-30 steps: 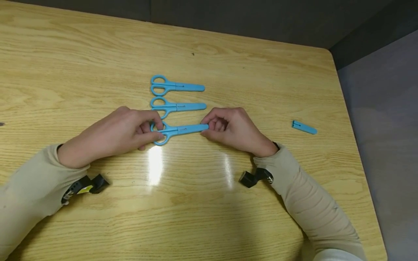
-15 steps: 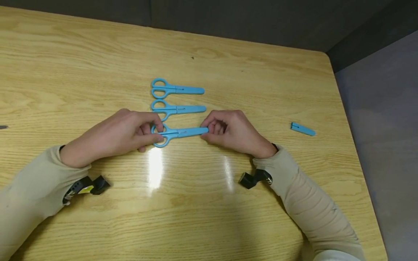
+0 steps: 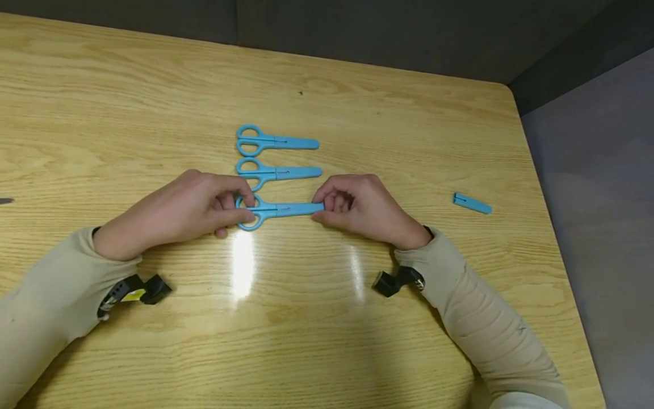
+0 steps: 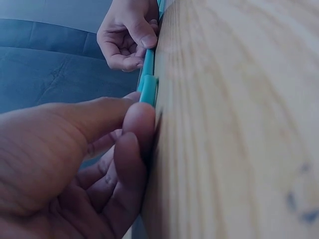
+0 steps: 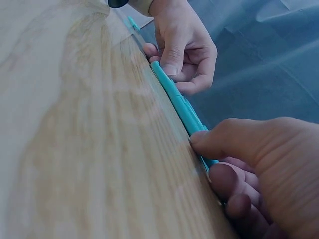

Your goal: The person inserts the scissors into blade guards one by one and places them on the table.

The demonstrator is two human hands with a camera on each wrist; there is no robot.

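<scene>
Nearest the table edge: blue scissors (image 3: pixel 276 210), capped, flat on the wooden table (image 3: pixel 409 130), third in a row. Left hand (image 3: pixel 189 210) pinches the handle loops; right hand (image 3: pixel 365 207) pinches the cap tip. Best kept level and parallel with the two other scissors (image 3: pixel 276 170). Loose blue cap (image 3: pixel 472 203) lies well apart, right.

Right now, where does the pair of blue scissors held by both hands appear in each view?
Head: the held scissors lie just left of centre, nearest of a row of three, on the wooden table.
Left wrist: a thin blue strip at upper centre against the table edge.
Right wrist: a blue diagonal strip through the middle.
Shared landmark: the left hand grips the handle rings and the right hand pinches the sheathed tip.
</scene>
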